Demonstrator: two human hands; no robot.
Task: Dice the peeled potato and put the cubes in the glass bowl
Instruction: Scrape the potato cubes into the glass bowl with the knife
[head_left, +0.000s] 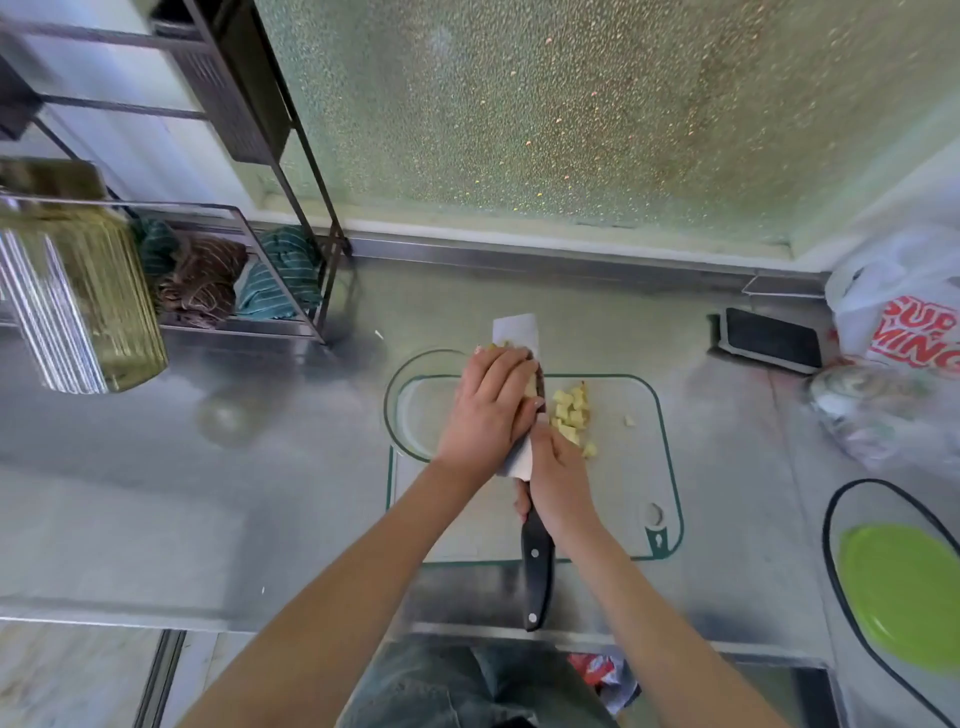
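A clear cutting board (623, 499) with a green edge lies on the steel counter. Its left end overlaps the glass bowl (395, 415). My right hand (558, 478) grips a cleaver by its black handle (537, 571), right behind the wide blade (514, 330). The blade reaches out over the bowl. My left hand (488, 410) lies flat against the blade's left side, pressing yellow potato pieces (531, 387) onto it; most of them are hidden under my fingers. A small heap of potato cubes (571, 413) sits on the board just right of the blade, with one stray cube (629, 420) further right.
A wire rack (291, 291) holding striped cloths and a ribbed glass jar (78, 306) stand at the left. A small clear glass item (228, 415) sits left of the bowl. To the right are a dark flat object (771, 338), plastic bags (904, 322) and a green lid (904, 587).
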